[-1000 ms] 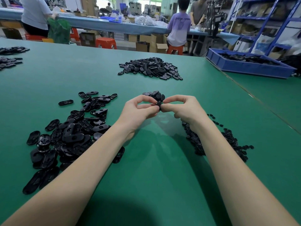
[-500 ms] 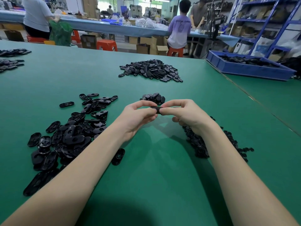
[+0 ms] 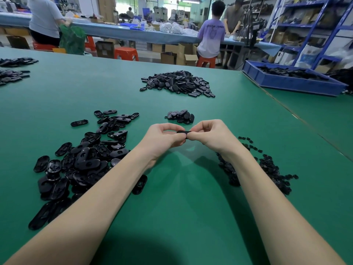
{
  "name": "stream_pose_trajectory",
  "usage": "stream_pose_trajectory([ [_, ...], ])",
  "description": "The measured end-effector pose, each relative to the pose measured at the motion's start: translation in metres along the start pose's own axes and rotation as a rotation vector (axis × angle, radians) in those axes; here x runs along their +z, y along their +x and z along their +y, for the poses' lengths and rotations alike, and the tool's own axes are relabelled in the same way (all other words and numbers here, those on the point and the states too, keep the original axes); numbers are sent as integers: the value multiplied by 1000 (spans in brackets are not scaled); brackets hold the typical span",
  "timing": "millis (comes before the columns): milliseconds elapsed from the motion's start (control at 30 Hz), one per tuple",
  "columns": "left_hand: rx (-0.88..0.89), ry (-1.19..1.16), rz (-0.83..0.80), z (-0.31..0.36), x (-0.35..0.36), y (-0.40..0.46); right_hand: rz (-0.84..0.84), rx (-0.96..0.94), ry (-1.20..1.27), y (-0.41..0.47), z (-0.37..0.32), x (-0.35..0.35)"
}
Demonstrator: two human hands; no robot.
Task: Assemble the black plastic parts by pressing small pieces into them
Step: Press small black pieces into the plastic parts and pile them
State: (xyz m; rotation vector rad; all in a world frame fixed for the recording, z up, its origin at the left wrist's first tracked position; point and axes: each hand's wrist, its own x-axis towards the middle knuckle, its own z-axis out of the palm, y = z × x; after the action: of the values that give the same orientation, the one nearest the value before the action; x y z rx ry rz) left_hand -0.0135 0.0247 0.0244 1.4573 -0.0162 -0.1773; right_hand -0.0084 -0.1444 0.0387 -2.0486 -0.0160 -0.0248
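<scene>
Both hands meet above the middle of the green table [image 3: 191, 217]. My left hand [image 3: 162, 139] and my right hand [image 3: 210, 136] pinch the two ends of one black oval plastic part [image 3: 183, 132], held flat between the fingertips. A heap of loose black oval parts [image 3: 82, 159] lies to the left of my left forearm. A spread of small black pieces [image 3: 267, 167] lies to the right, partly hidden by my right forearm. Just beyond the hands sits a small pile of black parts [image 3: 180, 116].
A larger heap of black parts [image 3: 177, 83] lies farther back on the table. A blue tray [image 3: 290, 81] with black parts stands at the back right. More black parts [image 3: 13, 70] lie at the far left. People work at a long bench behind.
Both hands have stayed together on the part and turned it so it now lies flat between the fingertips. The camera has tilted, so the piles appear lower.
</scene>
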Motion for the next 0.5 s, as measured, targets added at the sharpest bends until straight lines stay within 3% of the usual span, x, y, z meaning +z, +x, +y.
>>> stream_pose_trajectory([
  [233, -49, -168, -63, 3, -6, 3, -12, -5, 69, -1, -2, -1],
  [500, -104, -182, -34, -3, -5, 6, -5, 12, 52, -4, 0, 2],
])
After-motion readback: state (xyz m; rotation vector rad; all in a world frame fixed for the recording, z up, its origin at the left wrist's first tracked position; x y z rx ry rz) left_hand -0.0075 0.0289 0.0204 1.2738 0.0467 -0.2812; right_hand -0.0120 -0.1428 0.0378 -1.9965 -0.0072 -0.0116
